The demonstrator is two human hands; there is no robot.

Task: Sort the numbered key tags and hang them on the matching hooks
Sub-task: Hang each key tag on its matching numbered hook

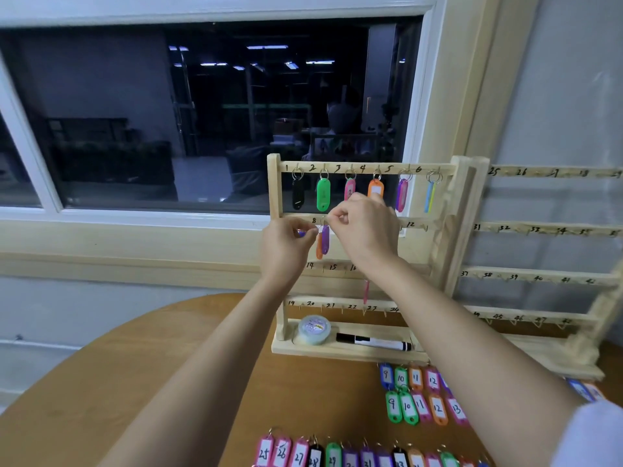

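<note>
Looking forward and down from the head camera, two bare arms reach up to a pale wooden key rack with handwritten numbers above its hooks [367, 168], standing on a round brown wooden table [168, 365] below a dark window [202, 112].

The left hand [286, 246] pinches a small purple piece [301, 233] between thumb and finger; too little of it shows to tell what it is. The right hand [365, 227] has its thumb and forefinger pinched together just beside the hook marked 8. Whether they grip a ring there cannot be told. Under that hook hang a purple plastic tag [325, 239] and an orange plastic tag [319, 251], touching each other.

On the top row hang a black tag [297, 196], a green tag [323, 196], a pink tag [349, 189], an orange top-row tag [375, 188], a purple top-row tag [402, 196] and a blue and yellow pair [429, 197].

The rack's base holds a round pale tub [314, 329] and a black marker pen [373, 342]. A second wooden rack [539, 227] stands just to the right.

On the table lie two short rows of numbered tags [418, 396] and, at the near edge, a longer row of numbered tags [337, 455].
</note>
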